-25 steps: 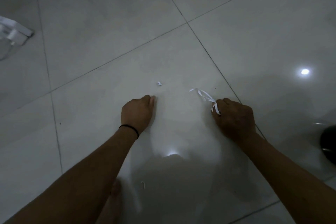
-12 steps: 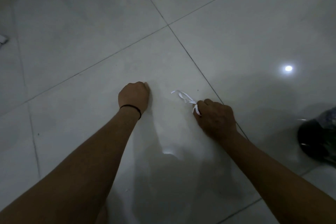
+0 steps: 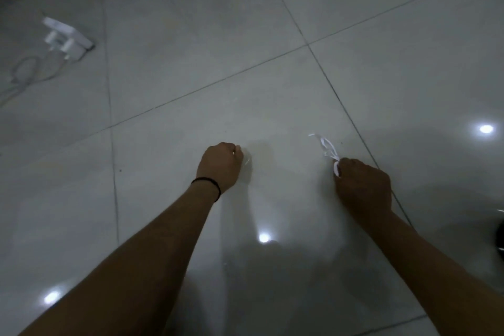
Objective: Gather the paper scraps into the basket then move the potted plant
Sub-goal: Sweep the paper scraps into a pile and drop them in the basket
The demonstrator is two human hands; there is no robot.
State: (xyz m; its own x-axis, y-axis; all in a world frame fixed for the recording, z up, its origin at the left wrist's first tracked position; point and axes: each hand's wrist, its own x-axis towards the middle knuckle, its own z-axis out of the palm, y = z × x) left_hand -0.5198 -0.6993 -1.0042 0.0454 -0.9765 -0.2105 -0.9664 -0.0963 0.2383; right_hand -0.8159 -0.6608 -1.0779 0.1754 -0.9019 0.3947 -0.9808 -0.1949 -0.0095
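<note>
Scraps (image 3: 328,148) remain pinched in right hand (image 3: 364,185); power strip (image 3: 68,38) reappears.

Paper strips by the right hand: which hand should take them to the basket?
Right. The right hand already pinches the paper strips; the left hand is curled apart from them. No basket is in view.

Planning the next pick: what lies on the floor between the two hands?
In the head view, only bare tile between the left hand and right hand; the paper strips stick out of the right grip.
</note>
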